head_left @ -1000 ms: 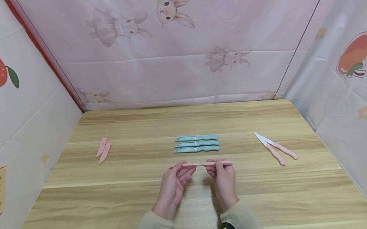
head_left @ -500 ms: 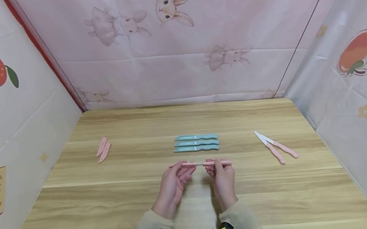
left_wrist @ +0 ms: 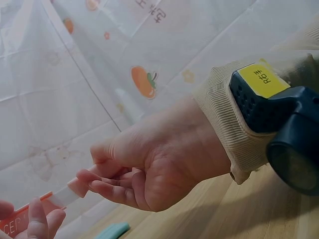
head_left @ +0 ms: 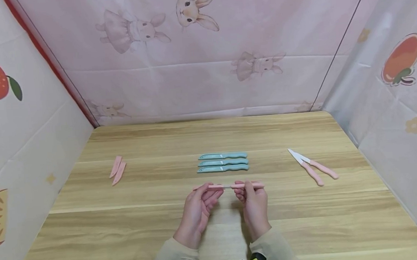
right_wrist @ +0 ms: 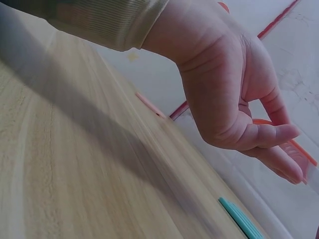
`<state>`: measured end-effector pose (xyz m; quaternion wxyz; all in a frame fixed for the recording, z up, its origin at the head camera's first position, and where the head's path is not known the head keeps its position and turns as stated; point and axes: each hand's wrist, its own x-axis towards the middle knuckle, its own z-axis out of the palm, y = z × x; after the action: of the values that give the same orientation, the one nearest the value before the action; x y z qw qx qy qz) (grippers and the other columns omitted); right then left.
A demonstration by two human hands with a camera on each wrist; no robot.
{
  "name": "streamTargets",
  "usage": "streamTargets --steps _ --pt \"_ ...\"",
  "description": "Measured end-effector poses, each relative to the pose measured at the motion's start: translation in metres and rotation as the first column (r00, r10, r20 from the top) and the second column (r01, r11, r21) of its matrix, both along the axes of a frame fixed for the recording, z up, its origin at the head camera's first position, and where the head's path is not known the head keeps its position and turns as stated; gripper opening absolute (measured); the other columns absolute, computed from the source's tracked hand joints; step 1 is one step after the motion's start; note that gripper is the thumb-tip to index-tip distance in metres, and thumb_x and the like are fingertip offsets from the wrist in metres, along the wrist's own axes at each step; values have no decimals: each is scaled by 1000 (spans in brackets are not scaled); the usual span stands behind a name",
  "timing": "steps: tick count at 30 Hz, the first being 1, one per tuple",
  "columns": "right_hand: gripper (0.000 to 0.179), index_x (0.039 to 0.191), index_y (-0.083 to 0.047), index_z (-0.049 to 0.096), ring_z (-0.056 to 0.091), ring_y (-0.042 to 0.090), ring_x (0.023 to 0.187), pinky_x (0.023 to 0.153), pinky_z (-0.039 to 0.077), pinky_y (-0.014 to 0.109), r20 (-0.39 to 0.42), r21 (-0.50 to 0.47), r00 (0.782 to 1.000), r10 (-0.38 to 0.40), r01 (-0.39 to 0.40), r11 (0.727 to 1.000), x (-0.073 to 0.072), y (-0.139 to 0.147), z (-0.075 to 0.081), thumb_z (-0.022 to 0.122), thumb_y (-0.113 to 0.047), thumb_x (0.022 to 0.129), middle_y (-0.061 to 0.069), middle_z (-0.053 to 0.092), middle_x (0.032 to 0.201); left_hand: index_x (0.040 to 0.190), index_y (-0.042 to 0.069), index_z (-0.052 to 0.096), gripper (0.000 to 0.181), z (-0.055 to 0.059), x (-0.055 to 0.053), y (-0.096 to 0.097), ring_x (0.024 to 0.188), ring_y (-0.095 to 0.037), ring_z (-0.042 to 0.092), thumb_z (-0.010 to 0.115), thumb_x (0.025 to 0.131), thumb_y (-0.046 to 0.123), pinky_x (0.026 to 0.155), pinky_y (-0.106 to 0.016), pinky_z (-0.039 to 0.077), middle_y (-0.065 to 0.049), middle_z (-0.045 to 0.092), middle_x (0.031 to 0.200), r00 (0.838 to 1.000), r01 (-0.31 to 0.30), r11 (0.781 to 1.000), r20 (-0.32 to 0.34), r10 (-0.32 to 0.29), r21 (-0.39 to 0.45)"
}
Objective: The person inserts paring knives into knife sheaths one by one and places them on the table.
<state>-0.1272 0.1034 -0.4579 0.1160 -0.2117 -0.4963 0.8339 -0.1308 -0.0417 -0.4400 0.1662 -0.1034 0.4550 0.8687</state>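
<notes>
I saw the left hand (head_left: pixel 197 208) pinch a pink sheath (head_left: pixel 216 187), the right hand (head_left: pixel 256 208) grip a knife handle (head_left: pixel 259 185) (blade (left_wrist: pixel 64 195) partly exposed); straight alignment seemed essential.

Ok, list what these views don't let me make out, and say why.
Head: the front of the blade on the held knife, hidden by the pink sheath.
Head: markings on the teal knives, too small to read.
Left wrist: most of the left hand, cut off by the left and bottom edges.
Right wrist: the rest of the teal knives, cut off by the bottom edge.
</notes>
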Motion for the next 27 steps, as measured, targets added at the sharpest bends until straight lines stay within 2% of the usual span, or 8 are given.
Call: streamTargets --steps 9,20,27 --pt "16 88 4 50 61 5 57 57 53 18 6 -5 1000 -7 7 1000 0 -1 1 46 -9 98 7 68 77 122 -9 37 34 0 0 1 99 -22 64 38 101 18 70 -18 53 -20 64 111 1000 -4 1000 2 4 1" --pt "17 89 4 53 60 6 58 58 53 19 29 9 1000 -7 7 1000 0 -1 1 45 -8 98 16 68 85 121 -8 39 35 0 1 1 101 -24 63 42 100 19 73 -20 53 -20 64 111 1000 -2 1000 -4 2 -9" --pt "16 89 3 52 60 6 58 57 53 18 18 6 1000 -3 2 1000 -1 -1 0 44 -7 98 9 68 80 123 -9 36 39 -1 1 1 101 -24 63 44 100 21 71 -18 53 -19 64 111 1000 -4 1000 -5 4 -8"
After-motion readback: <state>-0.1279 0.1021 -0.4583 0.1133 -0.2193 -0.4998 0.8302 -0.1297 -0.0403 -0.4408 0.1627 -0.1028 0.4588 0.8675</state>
